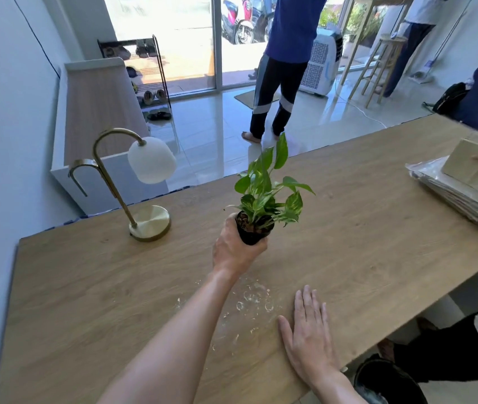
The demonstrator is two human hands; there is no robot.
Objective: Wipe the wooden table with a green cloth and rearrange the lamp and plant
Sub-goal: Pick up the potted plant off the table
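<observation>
Holding the plant (264, 196) by its small black pot (251, 232), I have my left hand (236, 249) wrapped round the pot's side, fingers (261, 245) grasping it from beneath, and it looks tilted away from me, just over the desk (377, 243). That tilt is my worry: soil could spill from the rim and add to the pale crumbs and ring marks (253, 301) lying near my right hand (309, 325), which rests flat and released on the wood. The pot is narrow and the leaves top-heavy, so a careless set-down could topple it. The lamp (132, 182) stands well apart to the left, near the desk's far edge; a sweep that way could knock its globe. No green cloth shows anywhere, so wiping has yet to begin, I judge.
</observation>
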